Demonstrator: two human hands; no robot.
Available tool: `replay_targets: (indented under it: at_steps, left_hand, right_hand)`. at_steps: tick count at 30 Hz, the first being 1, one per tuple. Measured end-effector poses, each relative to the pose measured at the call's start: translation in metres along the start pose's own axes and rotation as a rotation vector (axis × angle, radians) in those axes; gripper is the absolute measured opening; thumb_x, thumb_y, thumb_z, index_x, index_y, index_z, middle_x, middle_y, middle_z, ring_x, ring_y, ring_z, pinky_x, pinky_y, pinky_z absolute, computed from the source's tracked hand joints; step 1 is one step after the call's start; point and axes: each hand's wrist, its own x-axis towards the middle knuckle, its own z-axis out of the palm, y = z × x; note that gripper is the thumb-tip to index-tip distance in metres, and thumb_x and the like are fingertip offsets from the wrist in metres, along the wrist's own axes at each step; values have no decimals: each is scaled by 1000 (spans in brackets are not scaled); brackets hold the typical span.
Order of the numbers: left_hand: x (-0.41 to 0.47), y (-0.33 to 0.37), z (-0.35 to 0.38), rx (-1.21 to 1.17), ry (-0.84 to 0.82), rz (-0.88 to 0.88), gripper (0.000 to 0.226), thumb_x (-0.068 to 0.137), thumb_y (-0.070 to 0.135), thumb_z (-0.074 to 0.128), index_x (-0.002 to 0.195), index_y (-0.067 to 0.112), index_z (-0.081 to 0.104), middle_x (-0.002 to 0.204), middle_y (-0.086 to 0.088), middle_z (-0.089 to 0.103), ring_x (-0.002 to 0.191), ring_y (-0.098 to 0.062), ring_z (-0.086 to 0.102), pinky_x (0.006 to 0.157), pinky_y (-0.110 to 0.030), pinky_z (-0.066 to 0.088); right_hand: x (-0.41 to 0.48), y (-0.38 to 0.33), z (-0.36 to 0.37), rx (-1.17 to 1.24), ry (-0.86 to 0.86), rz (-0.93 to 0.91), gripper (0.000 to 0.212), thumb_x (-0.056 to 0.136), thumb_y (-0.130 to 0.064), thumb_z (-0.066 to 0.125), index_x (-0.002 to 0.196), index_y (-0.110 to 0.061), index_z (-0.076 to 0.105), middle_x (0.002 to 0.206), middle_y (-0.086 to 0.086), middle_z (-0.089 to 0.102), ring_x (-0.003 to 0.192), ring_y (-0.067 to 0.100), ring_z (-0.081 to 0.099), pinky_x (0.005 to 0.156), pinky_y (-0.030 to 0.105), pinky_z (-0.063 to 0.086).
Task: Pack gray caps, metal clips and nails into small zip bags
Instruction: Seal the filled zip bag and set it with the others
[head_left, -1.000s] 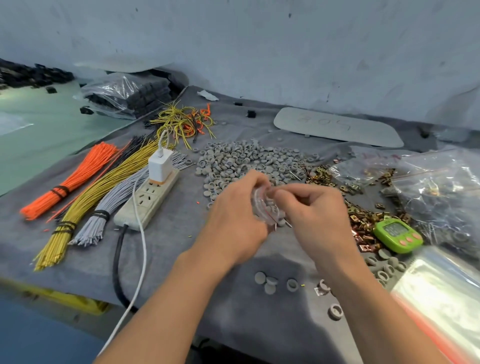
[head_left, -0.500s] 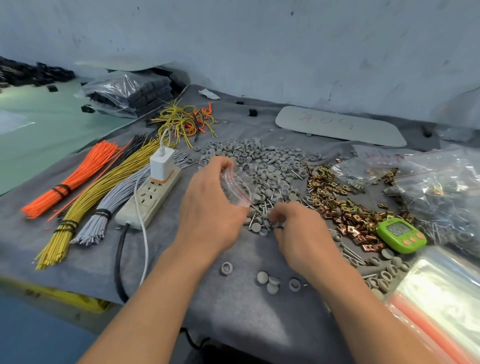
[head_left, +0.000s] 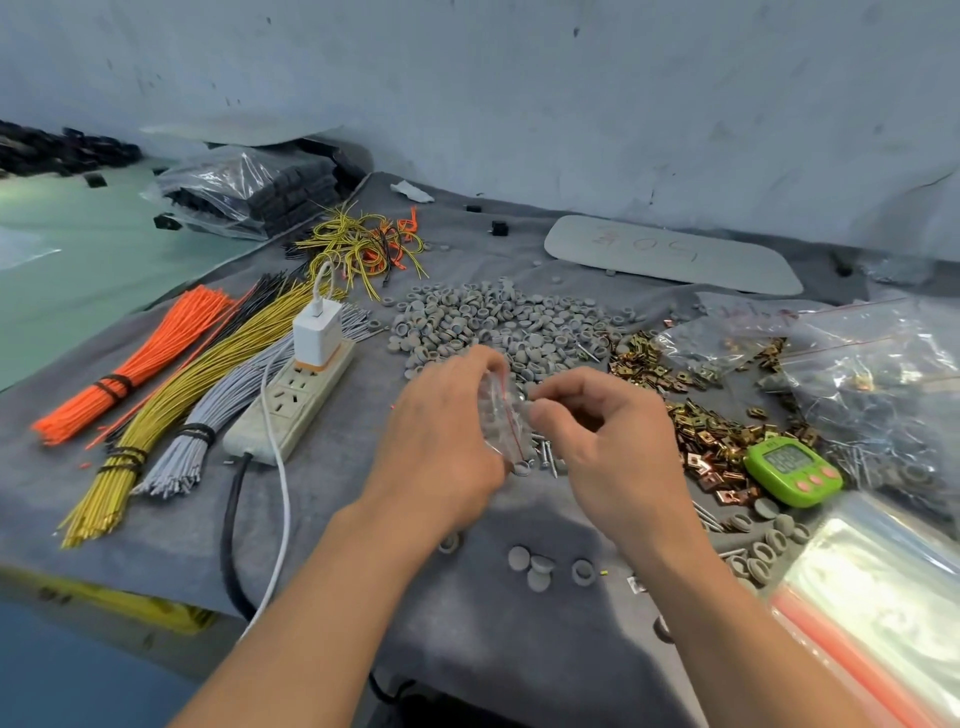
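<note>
- Plastic zip bag (head_left: 500, 415), clear with a red line, is held above the gray cloth (head_left: 363, 519), in front of the person.
- Left hand (head_left: 441, 441) grips the bag with curled fingers.
- Right hand (head_left: 613, 447) has thumb and finger curled just beside the bag's edge; whether they pinch something, one cannot tell.
- Nails (head_left: 545, 460) lie under the bag; caps (head_left: 493, 322) are heaped behind it, clips (head_left: 717, 441) to the right.
- Green timer (head_left: 792, 470) sits near the clips; power strip (head_left: 291, 405) and wires (head_left: 182, 405) lie at left.
</note>
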Motion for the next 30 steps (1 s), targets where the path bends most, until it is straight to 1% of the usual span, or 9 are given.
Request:
replay_targets:
  at_steps: [3, 6, 10, 14, 19, 22, 25, 27, 30]
  left_hand:
    - [-3, 7, 6, -39, -41, 86, 51, 70, 19, 80, 110, 37, 54, 98, 16, 57, 95, -10, 51, 72, -21, 34]
    - [-4, 12, 9, -91, -51, 118, 42, 72, 18, 77, 104, 34, 54, 93, 15, 57, 90, -10, 51, 70, -14, 36]
    - [-4, 16, 10, -142, -104, 115, 38, 73, 17, 74, 102, 31, 54, 94, 10, 63, 89, -16, 57, 72, -31, 44]
    - [-5, 16, 10, -153, -114, 118, 35, 74, 14, 70, 99, 32, 54, 88, 11, 61, 85, -13, 55, 67, -26, 39]
    - [-3, 12, 7, -158, -95, 71, 35, 75, 20, 71, 99, 35, 52, 89, 13, 64, 83, -9, 54, 66, -20, 41]
    - [-1, 8, 3, -163, -65, 13, 44, 72, 24, 77, 104, 39, 51, 95, 14, 66, 86, -8, 57, 69, -25, 45]
    - [-1, 4, -1, -167, -17, -54, 61, 67, 22, 81, 111, 48, 47, 95, 17, 65, 84, 4, 58, 63, -10, 41]
    - [-1, 2, -4, -175, 18, -91, 69, 67, 21, 84, 113, 51, 44, 95, 20, 63, 81, 9, 56, 65, -4, 39]
    - [0, -1, -7, -213, 56, -153, 69, 68, 25, 90, 112, 48, 42, 98, 23, 62, 85, 12, 55, 65, -3, 39]
  right_hand:
    - [-1, -1, 5, 9, -60, 3, 21, 87, -4, 74, 83, -23, 81, 74, -10, 77, 67, 6, 72, 61, 20, 53]
    - [0, 0, 8, 57, -143, 23, 34, 86, 1, 69, 74, -29, 80, 71, -7, 77, 65, 7, 70, 58, 24, 52]
    - [2, 1, 6, 3, -212, 48, 27, 82, -5, 63, 67, -23, 75, 62, -3, 72, 59, 7, 60, 58, 27, 45]
    - [6, 0, 6, -162, -252, 36, 23, 85, -6, 65, 68, -19, 74, 67, -1, 73, 63, 17, 65, 64, 37, 54]
    - [9, -4, 3, -290, -254, -14, 37, 86, -12, 65, 60, -38, 68, 55, -12, 62, 52, 5, 51, 55, 21, 39]
    - [9, -5, 0, -187, -60, 4, 30, 87, -12, 65, 78, -36, 81, 66, -20, 73, 58, 3, 65, 53, 18, 46]
    - [14, 0, -5, -168, 122, 90, 26, 89, -12, 67, 85, -33, 82, 75, -20, 76, 65, 0, 69, 65, 26, 57]
    - [16, 8, -10, -320, 93, 126, 27, 93, -13, 64, 100, -33, 81, 93, -19, 78, 73, 0, 71, 76, 29, 61]
    - [15, 20, -8, -719, -181, 153, 47, 96, -13, 56, 134, -39, 63, 125, -1, 69, 90, 23, 70, 83, 39, 59]
